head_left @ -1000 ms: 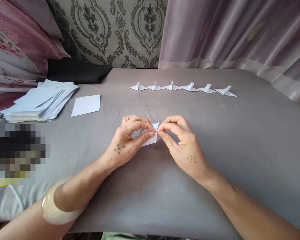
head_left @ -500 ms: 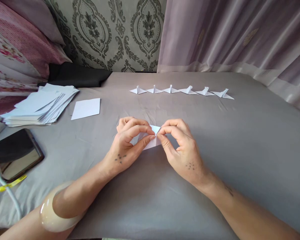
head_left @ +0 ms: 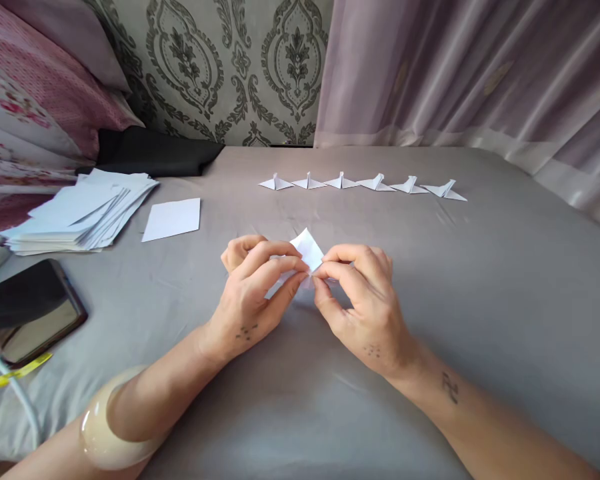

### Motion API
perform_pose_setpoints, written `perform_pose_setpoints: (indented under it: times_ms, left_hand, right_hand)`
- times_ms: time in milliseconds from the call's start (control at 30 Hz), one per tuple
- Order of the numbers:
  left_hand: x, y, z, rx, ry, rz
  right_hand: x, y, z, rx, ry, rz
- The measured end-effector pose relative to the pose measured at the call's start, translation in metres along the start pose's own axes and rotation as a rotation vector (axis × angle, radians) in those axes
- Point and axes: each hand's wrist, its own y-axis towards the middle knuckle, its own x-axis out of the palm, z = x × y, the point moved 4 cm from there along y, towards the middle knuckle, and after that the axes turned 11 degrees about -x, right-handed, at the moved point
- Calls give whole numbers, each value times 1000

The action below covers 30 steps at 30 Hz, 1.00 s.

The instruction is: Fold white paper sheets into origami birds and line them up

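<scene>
A small folded white paper piece [head_left: 307, 252] is pinched between both of my hands just above the grey sheet [head_left: 480, 280]. My left hand [head_left: 253, 293] grips its left side with thumb and fingers closed. My right hand [head_left: 363, 300] pinches its right side the same way. One corner of the paper sticks up between my fingertips; the rest is hidden by my fingers. Farther back lies a row of several finished folded paper figures [head_left: 363, 182].
A stack of white paper sheets [head_left: 80, 210] sits at the left, with a single sheet [head_left: 173, 218] beside it. A dark phone [head_left: 30, 310] with a cable lies at the near left. Pillows and a black cloth [head_left: 155, 150] are at the back left, a curtain at the right.
Both hands have turned the paper piece, so a corner now points up and away. My hands shifted slightly toward me.
</scene>
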Motion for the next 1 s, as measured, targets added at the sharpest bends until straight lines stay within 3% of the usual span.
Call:
perform_pose_setpoints:
  times_ms: [367,667,1000]
  left_hand:
    - [-1,-2,-2,82,65,45]
    - [-3,2,0,-31,-112,-48]
    - [-3,0,0,-89,-156,-41]
  right_hand:
    - [-1,1,-1,10,25,10]
    - [-1,3,1,43,161,-7]
    - [-2,4,2,74,286,4]
